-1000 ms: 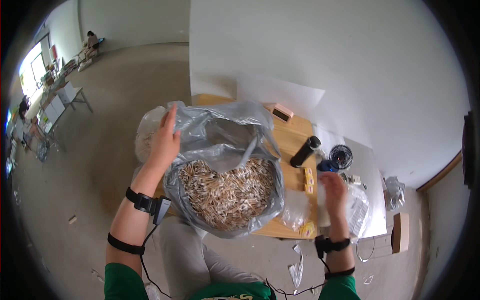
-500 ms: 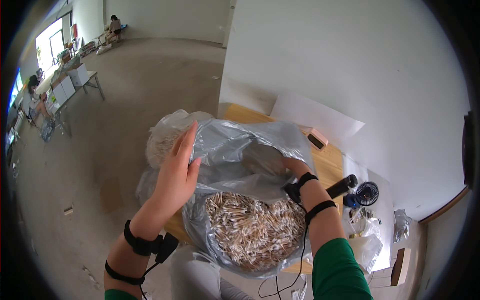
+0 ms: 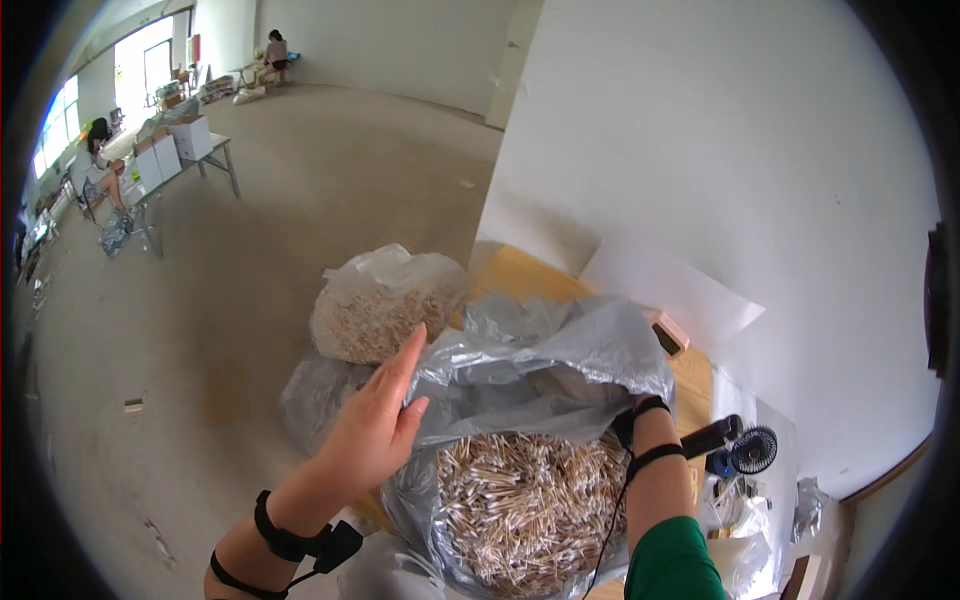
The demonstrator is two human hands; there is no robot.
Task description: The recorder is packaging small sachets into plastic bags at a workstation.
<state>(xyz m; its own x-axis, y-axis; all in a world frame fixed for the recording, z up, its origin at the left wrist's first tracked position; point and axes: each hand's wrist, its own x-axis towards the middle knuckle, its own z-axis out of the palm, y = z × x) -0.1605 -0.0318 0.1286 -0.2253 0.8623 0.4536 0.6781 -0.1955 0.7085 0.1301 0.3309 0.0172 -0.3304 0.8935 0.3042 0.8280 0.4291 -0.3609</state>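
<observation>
A grey plastic bag [image 3: 480, 375] stands with its mouth spread, full of cotton swabs [image 3: 535, 505] with pale wooden sticks and white tips. My left hand [image 3: 378, 425] is at the bag's left edge, fingers stretched out and thumb apart, its palm side toward the plastic. From the right, my right forearm [image 3: 662, 470] reaches into the upper part of the bag; the hand is hidden under the grey film, so its fingers do not show. Behind my left hand sits a clear bag [image 3: 385, 300] of more swabs.
The bags rest on a wooden tabletop [image 3: 525, 275]. On the right are a pink box-like thing [image 3: 668, 332], a black cylinder [image 3: 712, 437] and a small fan [image 3: 752, 450]. A white wall [image 3: 720, 150] borders the table. Two people sit far off at the left.
The view has shifted, so the bags appear lower. My right hand has gone deeper under the grey plastic and is now hidden. My left hand stays flat at the bag's edge.
</observation>
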